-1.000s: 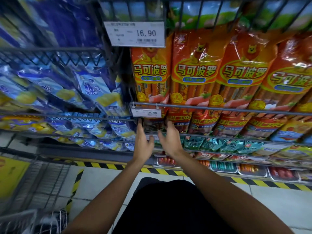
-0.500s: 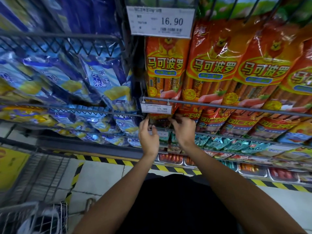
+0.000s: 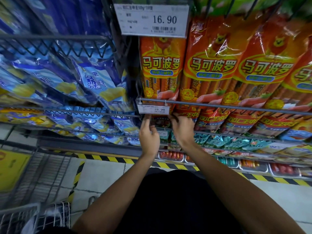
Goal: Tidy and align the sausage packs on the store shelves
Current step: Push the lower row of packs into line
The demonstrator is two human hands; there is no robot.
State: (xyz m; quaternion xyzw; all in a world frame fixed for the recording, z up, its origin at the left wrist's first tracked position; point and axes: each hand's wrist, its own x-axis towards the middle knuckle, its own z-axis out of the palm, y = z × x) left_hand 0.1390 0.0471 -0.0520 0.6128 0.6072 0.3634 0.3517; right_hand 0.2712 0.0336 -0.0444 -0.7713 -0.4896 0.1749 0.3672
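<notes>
I have both hands up at the front of the shelf, just under the thin grey wire rail (image 3: 236, 107) that keeps the packs from tipping out. My left hand (image 3: 149, 137) is reaching up to the bottom of the first tall orange shiny sausage pack (image 3: 162, 70), the one at the left end of the row. Its fingers go up behind the small white price tag (image 3: 154, 109) that hangs on the rail, so I cannot tell if they grip the pack or only touch it. My right hand (image 3: 183, 128) has its fingers curled on the bottom edge of the same pack, holding it from below.

I think I hold it low because the rail blocks the middle, and the bottom is the part I can push to make the pack stand straight.

The other orange packs (image 3: 263, 76) lean to the side. The blue and yellow bags (image 3: 91, 81) in the next wire basket lie slanted.
</notes>
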